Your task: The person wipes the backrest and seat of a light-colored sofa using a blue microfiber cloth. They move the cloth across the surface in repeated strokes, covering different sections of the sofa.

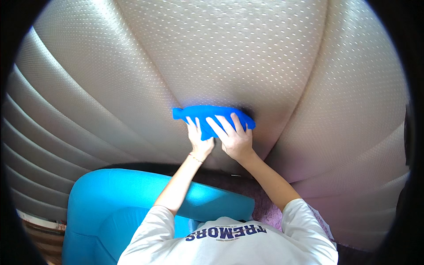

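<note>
A bright blue cloth (212, 111) is bunched up against a large silver-grey panelled wall covering (232, 59) with a dimpled, shiny surface. My left hand (199, 140) grips the lower left of the cloth, two fingers spread over it and the thumb tucked below. Over the right part of the cloth lie the spread fingers of my right hand (237, 137). Part of the cloth sticks out beyond my left fingers. Dark shadow falls on the covering beside its right end. My palms hide whatever lies directly beneath them.
A turquoise upholstered armchair (116, 188) stands below on the left, its rounded back under my left forearm. Purple carpet (268, 213) shows between the chair and the covering. Curved seams divide the covering into wide panels. Brown striped material (43, 237) appears at the lower left rim.
</note>
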A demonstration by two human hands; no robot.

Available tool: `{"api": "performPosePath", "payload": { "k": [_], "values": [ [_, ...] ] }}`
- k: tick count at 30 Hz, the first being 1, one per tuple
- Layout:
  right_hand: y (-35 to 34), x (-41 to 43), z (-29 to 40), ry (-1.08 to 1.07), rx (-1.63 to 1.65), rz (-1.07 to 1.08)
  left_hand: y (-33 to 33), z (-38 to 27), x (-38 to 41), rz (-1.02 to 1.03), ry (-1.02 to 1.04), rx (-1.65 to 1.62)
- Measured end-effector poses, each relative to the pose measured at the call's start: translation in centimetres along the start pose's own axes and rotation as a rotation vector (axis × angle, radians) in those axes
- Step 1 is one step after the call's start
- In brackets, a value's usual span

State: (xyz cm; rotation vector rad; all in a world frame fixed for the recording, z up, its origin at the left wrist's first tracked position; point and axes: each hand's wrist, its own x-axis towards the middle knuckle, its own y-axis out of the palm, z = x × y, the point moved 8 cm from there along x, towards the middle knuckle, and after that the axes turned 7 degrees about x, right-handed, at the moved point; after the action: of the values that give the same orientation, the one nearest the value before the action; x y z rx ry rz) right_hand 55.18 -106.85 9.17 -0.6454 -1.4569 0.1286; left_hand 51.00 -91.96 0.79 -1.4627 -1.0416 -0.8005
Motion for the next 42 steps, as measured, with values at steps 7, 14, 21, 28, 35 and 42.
{"api": "performPosePath", "payload": {
  "k": [7, 14, 21, 28, 35, 42],
  "values": [
    [10.3, -18.5, -0.6, 0.008, 0.192, 0.672, 3.6, 1.2, -14.0, 0.690, 0.033, 0.110],
    [7.9, -29.8, -4.9, -0.033, 0.120, 0.790, 6.3, -5.2, -18.7, 0.999, 0.579, 0.167],
    [-2.7, -14.9, -7.1, 0.055, -0.024, 0.372, 4.1, -11.6, -5.2, 0.749, 0.250, 0.028],
    [-18.1, 6.8, -10.1, 0.201, -0.398, -0.233, -5.8, -21.1, 20.9, -0.014, 0.299, 0.070],
    [-24.3, 8.9, -12.3, 0.154, -0.369, -0.380, -2.6, -28.2, 22.9, -0.134, 0.420, -0.069],
    [-13.7, -12.3, -11.4, 0.288, -0.362, 0.092, 5.8, -23.1, 1.6, 0.485, 0.498, -0.120]
  ]
}}
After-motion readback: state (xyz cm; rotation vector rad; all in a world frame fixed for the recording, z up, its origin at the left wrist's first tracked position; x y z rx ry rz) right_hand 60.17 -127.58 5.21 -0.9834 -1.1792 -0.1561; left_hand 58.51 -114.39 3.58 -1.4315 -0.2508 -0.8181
